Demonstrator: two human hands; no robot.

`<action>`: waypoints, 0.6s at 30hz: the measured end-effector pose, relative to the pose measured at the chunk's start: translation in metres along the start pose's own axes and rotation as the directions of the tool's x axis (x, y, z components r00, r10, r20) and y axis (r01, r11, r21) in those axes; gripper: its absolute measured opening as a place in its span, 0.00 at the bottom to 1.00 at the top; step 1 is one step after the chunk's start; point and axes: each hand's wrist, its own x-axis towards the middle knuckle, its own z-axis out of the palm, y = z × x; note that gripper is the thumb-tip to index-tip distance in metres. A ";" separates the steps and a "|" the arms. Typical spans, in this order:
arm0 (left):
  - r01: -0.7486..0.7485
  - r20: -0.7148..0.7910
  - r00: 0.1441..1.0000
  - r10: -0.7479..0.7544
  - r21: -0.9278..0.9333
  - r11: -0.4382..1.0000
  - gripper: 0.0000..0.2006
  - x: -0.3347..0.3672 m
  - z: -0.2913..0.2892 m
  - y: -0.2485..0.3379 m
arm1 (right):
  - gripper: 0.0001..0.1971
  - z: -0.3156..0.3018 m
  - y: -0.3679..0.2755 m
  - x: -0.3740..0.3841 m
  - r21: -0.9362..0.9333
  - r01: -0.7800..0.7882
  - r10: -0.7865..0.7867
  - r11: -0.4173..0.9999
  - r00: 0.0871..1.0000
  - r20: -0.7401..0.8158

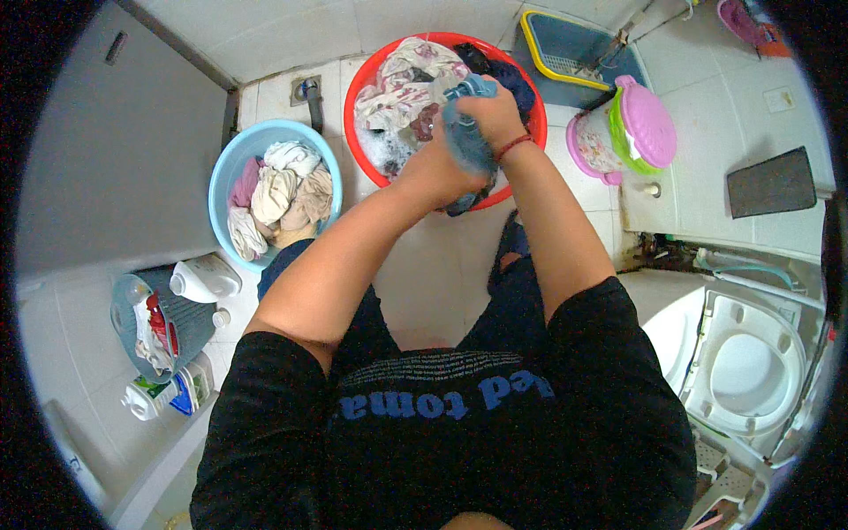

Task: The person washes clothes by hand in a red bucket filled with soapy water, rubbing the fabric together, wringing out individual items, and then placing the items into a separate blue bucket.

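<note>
A wet blue-grey garment (466, 137) is bunched and stretched between my hands above the red basin (352, 132). My left hand (440, 170) is closed around its lower part, and my right hand (497, 115), with a red cord at the wrist, grips it higher up. Part of the cloth hangs below my left hand over the near rim. Inside the basin, suds (389, 150) surround a white patterned garment (424, 57) and dark clothes (512, 78). My hands and the cloth hide the basin's middle.
Left of the red basin stands a light blue tub (216, 190) of pale clothes. A white jug (208, 278) and a grey basket (132, 331) are nearer. To the right are a blue-and-yellow mop bucket (565, 66), a pink-lidded bin (649, 124) and a toilet (746, 367).
</note>
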 end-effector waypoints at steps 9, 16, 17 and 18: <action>0.090 -0.327 0.945 0.016 0.306 0.948 0.52 -0.002 -0.063 0.003 | 0.21 0.003 -0.016 -0.010 0.018 0.080 -0.078 0.997 0.990 -0.117; 0.176 -0.625 0.781 -0.004 0.214 0.961 0.49 -0.034 -0.187 -0.062 | 0.22 -0.057 0.039 0.007 -0.111 -0.226 0.229 0.968 0.973 0.021; 0.319 -0.626 0.775 -0.086 0.270 0.908 0.49 -0.037 -0.198 -0.075 | 0.21 -0.060 0.051 0.007 -0.254 -0.163 0.182 0.953 0.982 0.052; 0.488 -0.647 0.729 -0.224 0.261 0.833 0.48 -0.039 -0.203 -0.087 | 0.20 -0.063 0.060 0.009 -0.402 -0.116 0.167 0.908 0.982 0.093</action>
